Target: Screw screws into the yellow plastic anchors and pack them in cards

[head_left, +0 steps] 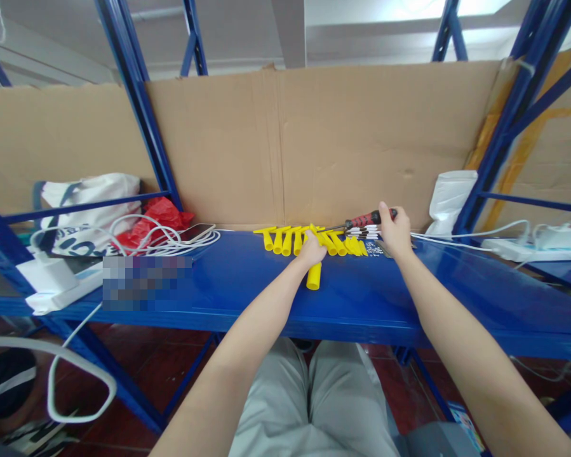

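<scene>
My left hand [310,249] is closed around a yellow plastic tube [314,277], gripping its upper part so that the lower end sticks out below my fist toward me, pointing down over the blue shelf [247,298]. The tube lies directly under that hand, touching my palm and fingers, with its free end just clear of the row behind it.

My right hand [396,231] is closed on the red-and-black handle of a screwdriver [367,219]. The handle sits at my fingertips, thumb up on top, and the thin metal shaft runs out to the left, low across the shelf, its tip reaching toward the row of yellow tubes [295,238]. That row lies flat along the back of the shelf, just in front of the cardboard sheet [314,139], the pieces side by side and touching. My left hand rests right at the front edge of the row; my right hand is just beside its right end. Between my right hand and the row lie a few small white strips with dark tips [364,235], under the screwdriver handle.

Off to the left of the shelf lie coiled white cables [171,238], a red plastic bag [154,222] and a white tote bag [87,209], all well apart from my hands. To the right a white power strip [511,249] sits with its cable.
</scene>
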